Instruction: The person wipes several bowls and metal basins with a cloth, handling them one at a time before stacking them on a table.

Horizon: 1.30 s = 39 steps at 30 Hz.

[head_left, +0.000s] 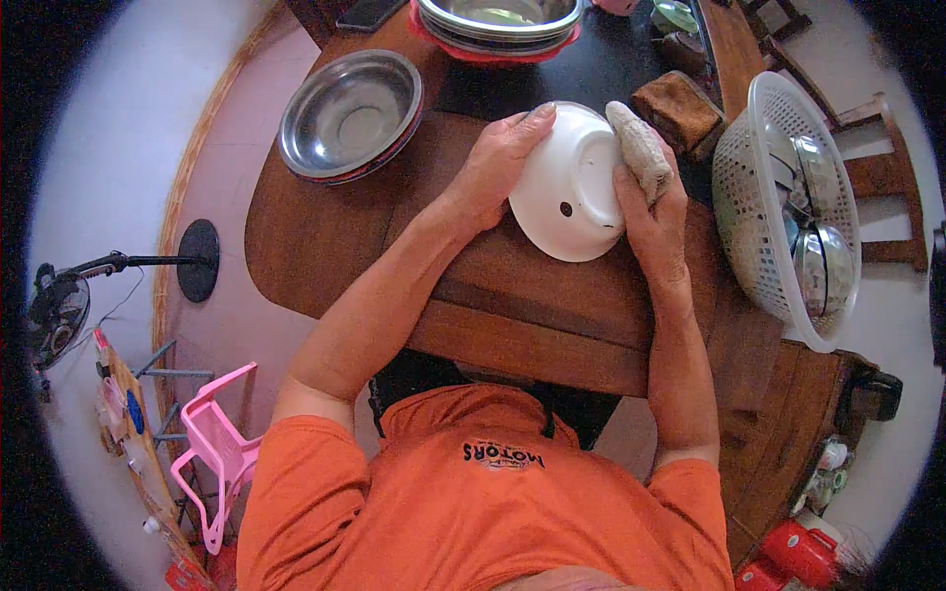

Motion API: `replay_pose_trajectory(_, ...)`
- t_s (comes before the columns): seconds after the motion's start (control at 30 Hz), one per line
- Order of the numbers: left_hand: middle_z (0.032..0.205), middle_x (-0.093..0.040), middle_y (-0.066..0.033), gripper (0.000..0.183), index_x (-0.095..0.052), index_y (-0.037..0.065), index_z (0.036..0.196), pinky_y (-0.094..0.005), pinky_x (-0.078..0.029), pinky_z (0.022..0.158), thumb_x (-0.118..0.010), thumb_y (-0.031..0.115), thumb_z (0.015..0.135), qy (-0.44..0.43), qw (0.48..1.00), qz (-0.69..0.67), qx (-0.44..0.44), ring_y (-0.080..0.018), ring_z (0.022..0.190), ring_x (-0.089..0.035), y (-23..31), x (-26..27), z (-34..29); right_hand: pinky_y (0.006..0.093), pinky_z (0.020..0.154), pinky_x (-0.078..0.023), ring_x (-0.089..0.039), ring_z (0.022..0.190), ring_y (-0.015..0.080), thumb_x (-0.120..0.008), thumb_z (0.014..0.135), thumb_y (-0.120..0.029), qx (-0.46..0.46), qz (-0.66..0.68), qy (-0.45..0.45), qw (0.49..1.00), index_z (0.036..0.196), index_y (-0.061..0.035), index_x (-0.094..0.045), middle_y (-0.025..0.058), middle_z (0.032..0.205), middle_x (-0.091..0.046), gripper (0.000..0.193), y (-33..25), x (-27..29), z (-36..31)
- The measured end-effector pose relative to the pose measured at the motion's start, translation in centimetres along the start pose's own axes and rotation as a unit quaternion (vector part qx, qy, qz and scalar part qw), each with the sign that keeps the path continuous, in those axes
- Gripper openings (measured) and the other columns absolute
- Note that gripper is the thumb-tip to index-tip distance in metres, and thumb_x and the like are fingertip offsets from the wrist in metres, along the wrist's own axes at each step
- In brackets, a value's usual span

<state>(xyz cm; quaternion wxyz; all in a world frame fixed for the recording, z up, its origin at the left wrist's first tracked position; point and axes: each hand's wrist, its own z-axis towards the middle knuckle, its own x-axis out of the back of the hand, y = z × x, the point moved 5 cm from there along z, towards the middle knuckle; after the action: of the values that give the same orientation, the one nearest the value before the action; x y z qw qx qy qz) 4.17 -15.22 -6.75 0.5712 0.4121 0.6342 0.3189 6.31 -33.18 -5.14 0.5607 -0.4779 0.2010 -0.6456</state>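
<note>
A round steel-grey basin (350, 118) sits near the brown wooden tabletop's (330, 227) left edge. Across a gap, the left hand (496, 164) grips a round white bowl (557, 202) above the wood; the right hand (655, 212) holds beige cloth (639, 150) against it, near a white perforated basket (739, 187).

Pink plastic chair (236, 457) and black floor fan (116, 260) at left — slatted wooden chair (884, 183) at far right

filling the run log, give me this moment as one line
left hand: gripping white bowl; right hand: holding pale cloth at bowl's right side; bowl: base showing; far right: white basket
</note>
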Motion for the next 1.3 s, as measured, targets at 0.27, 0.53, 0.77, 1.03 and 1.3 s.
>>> replay_pose_trajectory(0.27,0.093,-0.065,-0.0072,0.048,-0.059,0.002,0.109,-0.0276,-0.05,0.074,-0.046,0.047,0.097,-0.011,1.0,0.006,-0.013,-0.0129,0.081,-0.061,-0.1,0.1,-0.2,0.0386,0.099,-0.042,-0.054,0.114,0.0301,-0.067,0.081,-0.01,0.03,-0.025,0.005,0.999,0.13,0.0018,-0.046,0.0188,0.123,-0.054,0.055,-0.7,0.1,0.0)
replay_pose_trajectory(0.53,0.101,-0.067,-0.0119,0.055,-0.058,0.0,0.115,-0.032,-0.055,0.074,-0.043,0.05,0.097,-0.021,0.999,0.044,-0.025,-0.0182,0.082,-0.067,0.0,0.1,-0.2,0.0417,0.098,-0.042,-0.054,0.112,0.0338,-0.07,0.077,-0.011,0.089,-0.08,0.006,0.993,0.13,0.0015,-0.047,0.0196,0.122,-0.054,0.059,-1.4,0.1,0.1)
replay_pose_trajectory(0.77,0.099,-0.067,-0.0107,0.053,-0.059,0.0,0.114,-0.0302,-0.054,0.074,-0.041,0.048,0.098,-0.03,0.998,0.047,-0.029,-0.0164,0.08,-0.066,0.0,0.0,-0.3,0.0393,0.101,-0.038,-0.05,0.116,0.0284,-0.064,0.082,-0.005,0.146,-0.134,-0.001,0.98,0.132,0.0014,-0.045,0.0177,0.127,-0.052,0.054,-3.7,0.1,-0.1)
replay_pose_trajectory(1.03,0.089,-0.065,-0.0041,0.05,-0.063,0.004,0.103,-0.0249,-0.049,0.07,-0.042,0.05,0.098,-0.005,1.0,0.011,-0.002,-0.0096,0.075,-0.059,0.0,-0.3,-0.8,0.0482,0.099,-0.035,-0.052,0.114,0.0354,-0.057,0.082,-0.043,0.291,-0.27,-0.014,0.918,0.126,-0.002,-0.054,0.0189,0.125,-0.054,0.061,-7.0,-1.0,-1.1)
replay_pose_trajectory(1.3,0.095,-0.066,-0.0114,0.066,-0.06,-0.002,0.109,-0.0322,-0.056,0.074,-0.044,0.059,0.092,-0.084,0.993,-0.072,0.03,-0.0197,0.087,-0.065,-1.5,0.0,-0.1,0.0441,0.099,-0.033,-0.053,0.115,0.0297,-0.066,0.072,-0.026,0.308,-0.267,-0.097,0.908,0.117,-0.0089,-0.064,0.0106,0.125,-0.058,0.048,-10.3,-3.5,-3.0)
